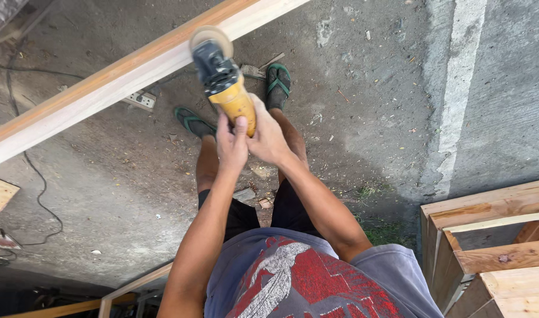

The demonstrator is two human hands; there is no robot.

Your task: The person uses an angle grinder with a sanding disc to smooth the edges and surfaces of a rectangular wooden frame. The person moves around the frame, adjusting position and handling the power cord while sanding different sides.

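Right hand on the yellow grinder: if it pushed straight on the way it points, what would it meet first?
Likely the long wooden beam: the right hand aims the grinder up-frame, its disc at the beam's edge. Depth unclear.

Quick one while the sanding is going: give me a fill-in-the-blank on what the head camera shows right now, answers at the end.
1. Both hands, left hand and right hand, grip a power grinder with a ____ body.
2. Its round disc meets the edge of a long ____ beam.
3. The person's feet wear green ____.
4. A white power strip lies on the ____ floor.

Answers: yellow; wooden; sandals; concrete
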